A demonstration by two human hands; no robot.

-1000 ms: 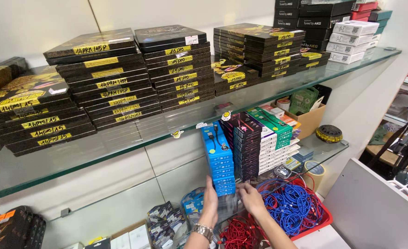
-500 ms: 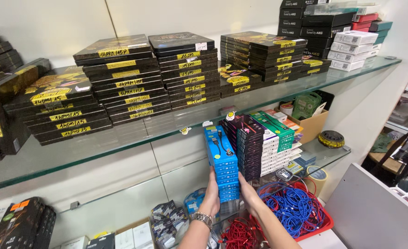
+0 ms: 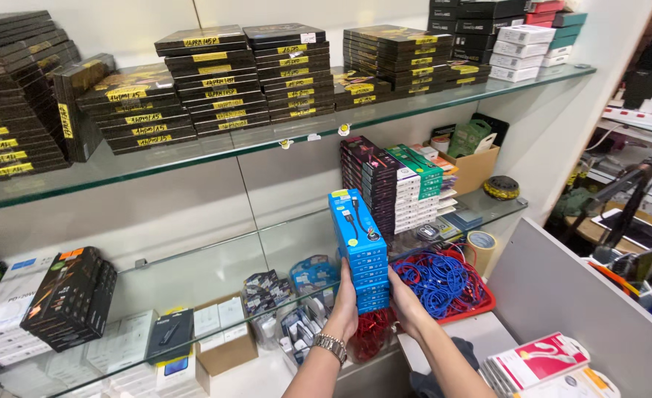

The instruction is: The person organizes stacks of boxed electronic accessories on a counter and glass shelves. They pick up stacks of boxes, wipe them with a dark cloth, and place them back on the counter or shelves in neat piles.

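Here both hands, left hand (image 3: 344,306) and right hand (image 3: 406,306), clamp the stack of blue cable boxes (image 3: 361,250) at frame centre; best keep even pressure so it stays square

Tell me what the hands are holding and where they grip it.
A stack of blue boxes, pressed near its bottom between left hand and right hand.

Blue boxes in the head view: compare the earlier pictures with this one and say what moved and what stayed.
The stack of blue boxes has come off the glass shelf toward the person, now clear of the dark boxes. The left hand and right hand have closed on its lower sides. The blue cables in the red tray stayed put.
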